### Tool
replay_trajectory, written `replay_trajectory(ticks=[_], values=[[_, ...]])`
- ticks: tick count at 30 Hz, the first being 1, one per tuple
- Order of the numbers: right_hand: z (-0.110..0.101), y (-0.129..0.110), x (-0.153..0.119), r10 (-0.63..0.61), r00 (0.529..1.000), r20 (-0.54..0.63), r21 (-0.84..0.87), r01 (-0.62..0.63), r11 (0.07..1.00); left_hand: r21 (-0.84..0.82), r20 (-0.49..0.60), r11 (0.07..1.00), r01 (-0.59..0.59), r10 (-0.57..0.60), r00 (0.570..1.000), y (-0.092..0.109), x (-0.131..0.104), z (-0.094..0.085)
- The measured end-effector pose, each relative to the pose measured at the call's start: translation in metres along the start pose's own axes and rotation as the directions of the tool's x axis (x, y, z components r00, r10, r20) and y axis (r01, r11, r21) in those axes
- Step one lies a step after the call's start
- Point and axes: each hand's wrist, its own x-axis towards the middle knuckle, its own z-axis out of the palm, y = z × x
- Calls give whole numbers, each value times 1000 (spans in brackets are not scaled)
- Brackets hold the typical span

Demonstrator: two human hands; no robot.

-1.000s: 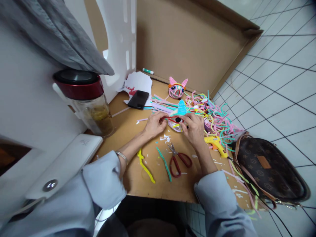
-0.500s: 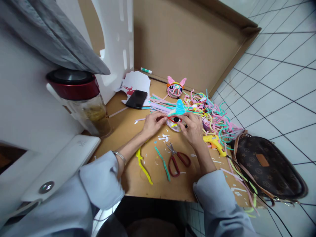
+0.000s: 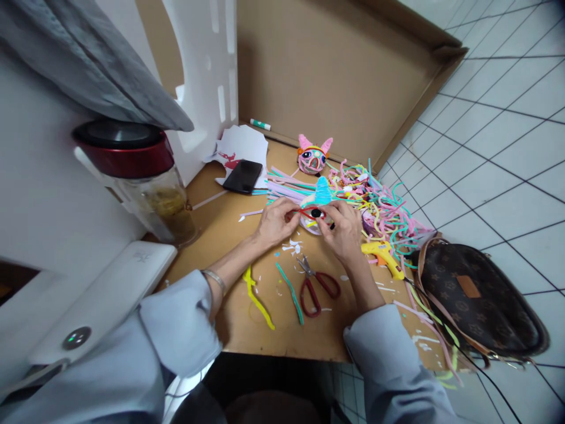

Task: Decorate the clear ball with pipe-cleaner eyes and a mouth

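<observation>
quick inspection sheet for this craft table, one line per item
Surface: brown tabletop, white scraps scattered mid-table
Things: red strip and black oval at the fingertips, beside blue cone
Clutter: scissors, handles apart; tangled fuzzy strips; phone partly on white paper
Hands: left hand and right hand pinching close together; exact right grip unclear
Cables: black cable runs from yellow glue gun off the table
Surroundings: handbag at right, lidded jug at left, tiled floor

Red strip (image 3: pixel 305 211), black eye (image 3: pixel 316 213), upright blue cone (image 3: pixel 322 191)
</observation>
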Motion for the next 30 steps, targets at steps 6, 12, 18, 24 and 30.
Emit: replay_trajectory(ticks=[6,12,18,24,30], values=[[0,1,0,-11,1000,-18,4,11,1000,-28,6,999,44,-44,999,0,1,-3],[-1,3,1,-2,1000,0,37,2,999,-122,19,978,169,-168,986,-6,2,0],[-1,4,0,-6,1000,15,31,5,1000,-195,14,950,245,-247,969,-6,0,5],[0,5,-1,-7,1000,29,3,7,1000,-94,1,986,137,-137,991,-6,0,3],[0,0,0,-6,1000,-5,-18,6,1000,32,13,998,-52,51,999,-9,1,4]])
